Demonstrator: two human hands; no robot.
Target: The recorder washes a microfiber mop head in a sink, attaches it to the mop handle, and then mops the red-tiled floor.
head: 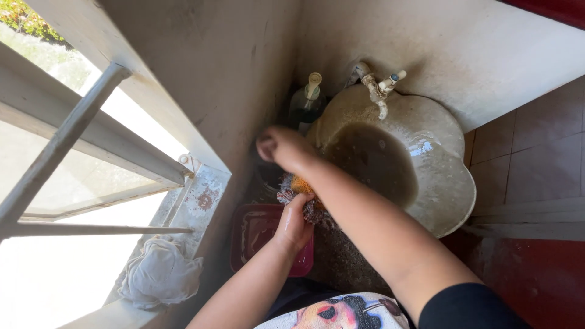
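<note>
My left hand [294, 220] grips a ragged scrubbing pad [303, 195], orange on top with a frayed grey and red fringe, just above a dark red plastic tub [250, 240]. My right hand [281, 146] reaches across over the pad with its fingers curled in a loose fist near the corner of the wall, beside the rim of a worn cream sink [451, 183]. Whether the right hand holds anything is hidden. The right forearm crosses over the left hand.
A tap [379, 85] sticks out of the wall over the sink. A dark bottle with a pale cap [308, 100] stands in the corner. A crumpled white cloth [159, 274] lies on the window ledge at left. Red floor tiles [536, 274] lie at right.
</note>
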